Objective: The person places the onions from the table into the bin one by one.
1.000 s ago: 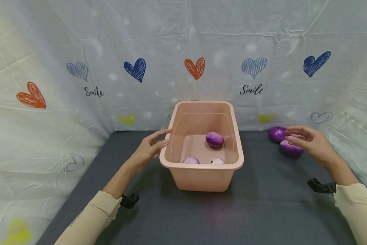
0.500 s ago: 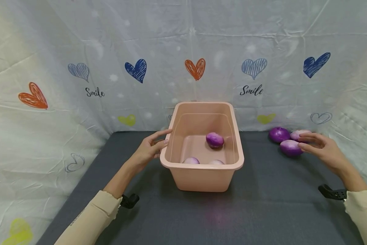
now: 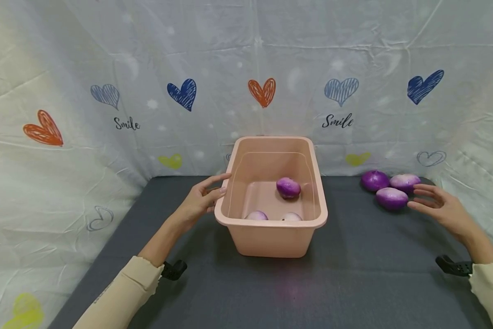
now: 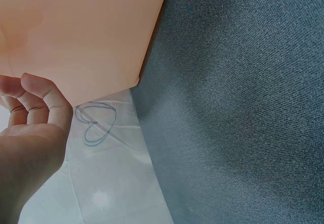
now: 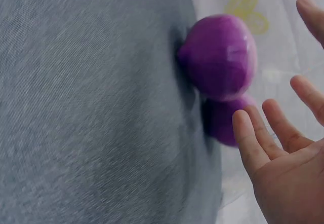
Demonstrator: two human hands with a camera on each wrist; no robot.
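A pale peach plastic tub (image 3: 277, 240) stands mid-table with three onions in it. One, a deep purple onion (image 3: 288, 188), lies toward its right side. Two paler ones, a left onion (image 3: 256, 215) and a right onion (image 3: 291, 216), are partly hidden behind the near rim. My left hand (image 3: 197, 201) touches the tub's left rim with its fingertips, fingers lightly bent. My right hand (image 3: 446, 212) holds nothing, its fingers loosely spread just right of three more red onions: a dark onion (image 3: 375, 181), a streaked onion (image 3: 404, 183) and a front onion (image 3: 391, 198).
A dark grey cloth (image 3: 246, 292) covers the table. Behind and beside it hangs a white curtain (image 3: 296, 55) printed with hearts and the word Smile. Each wrist wears a black strap, such as the left strap (image 3: 174, 269).
My right hand has drawn back to the right from the onions, bringing the streaked one into full view. The left hand and tub have stayed put.
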